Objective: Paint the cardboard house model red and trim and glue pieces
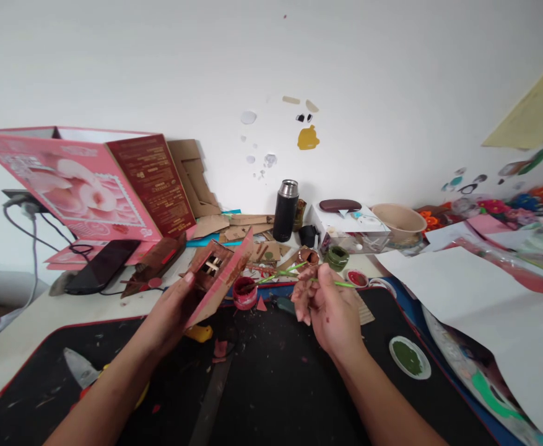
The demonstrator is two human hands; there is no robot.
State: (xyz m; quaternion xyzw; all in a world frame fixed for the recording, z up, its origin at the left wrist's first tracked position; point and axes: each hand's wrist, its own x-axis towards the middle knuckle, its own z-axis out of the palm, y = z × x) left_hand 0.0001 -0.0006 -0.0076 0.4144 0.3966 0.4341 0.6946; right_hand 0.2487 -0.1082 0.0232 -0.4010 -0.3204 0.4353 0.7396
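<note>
Black mat nearest you. Left hand grips cardboard model, partly reddened, bare patches seemingly left; right hand pinches brush.

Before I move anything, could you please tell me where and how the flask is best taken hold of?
I'd grip the flask around its black body, coming from the left: it stands upright, its cylindrical side shows there above low cardboard scraps, while the black cup and brown jar crowd its right.
</note>
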